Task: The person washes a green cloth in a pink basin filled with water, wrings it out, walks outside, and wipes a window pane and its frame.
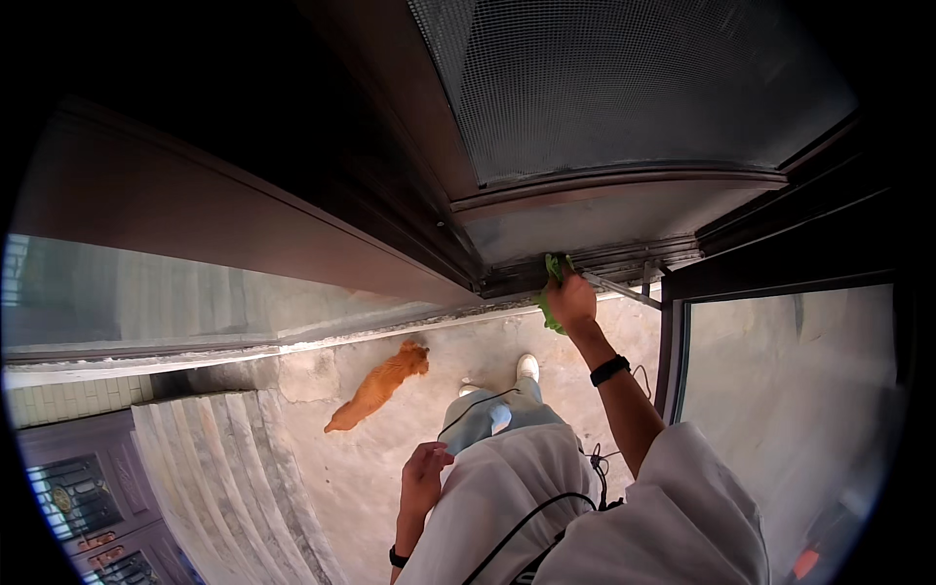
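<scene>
My right hand (572,298) is closed around a bunched green cloth (550,316), pressed on the dark grooved track of a window sill (621,257). Parts of the cloth stick out above and below the fingers. Just right of the hand, a metal stay arm (621,287) runs from the sill to the open window sash (673,351). Above the sill is a brown-framed window with a mesh screen (585,95). My left hand (424,468) hangs beside my white shirt, its fingers loosely bent, holding nothing that shows.
An orange-brown dog (380,387) stands on the concrete floor (439,365) left of my feet. Curved stone steps (227,468) lead to a purple door (95,497) at the lower left. A glass pane (790,365) stands out at my right. Black cords (526,523) hang along my body.
</scene>
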Demonstrator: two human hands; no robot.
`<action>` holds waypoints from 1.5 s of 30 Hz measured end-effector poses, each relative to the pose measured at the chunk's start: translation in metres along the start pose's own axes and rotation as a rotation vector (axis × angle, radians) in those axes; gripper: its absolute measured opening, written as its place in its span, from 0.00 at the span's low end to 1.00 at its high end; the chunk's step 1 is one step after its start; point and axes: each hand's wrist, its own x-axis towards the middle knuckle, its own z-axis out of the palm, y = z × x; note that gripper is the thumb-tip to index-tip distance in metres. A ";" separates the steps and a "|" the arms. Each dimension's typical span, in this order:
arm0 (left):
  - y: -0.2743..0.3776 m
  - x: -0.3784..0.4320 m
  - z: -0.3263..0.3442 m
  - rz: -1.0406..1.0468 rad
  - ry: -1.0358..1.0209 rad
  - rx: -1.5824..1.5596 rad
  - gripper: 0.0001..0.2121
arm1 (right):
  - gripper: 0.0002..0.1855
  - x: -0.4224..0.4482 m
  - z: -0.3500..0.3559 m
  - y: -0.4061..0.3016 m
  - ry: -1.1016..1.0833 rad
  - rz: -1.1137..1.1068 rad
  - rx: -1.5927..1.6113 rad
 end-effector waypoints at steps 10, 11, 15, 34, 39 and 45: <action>0.017 0.019 0.001 0.109 -0.097 0.095 0.09 | 0.21 -0.027 0.097 -0.029 -0.124 -0.346 0.052; 0.016 0.017 -0.001 0.096 -0.086 0.103 0.09 | 0.19 -0.024 0.088 -0.022 0.013 -0.350 0.129; 0.013 0.015 0.002 0.067 -0.070 0.113 0.10 | 0.29 0.002 0.032 0.010 0.142 -0.036 0.074; 0.003 0.011 0.011 0.064 -0.096 0.081 0.09 | 0.33 -0.001 0.032 0.033 0.036 -0.086 -0.100; 0.014 0.007 0.012 0.086 -0.083 0.102 0.09 | 0.22 -0.025 0.029 0.007 -0.098 -0.247 0.092; 0.004 0.002 0.004 0.072 -0.041 0.105 0.10 | 0.20 -0.014 -0.003 0.057 0.383 -0.128 0.308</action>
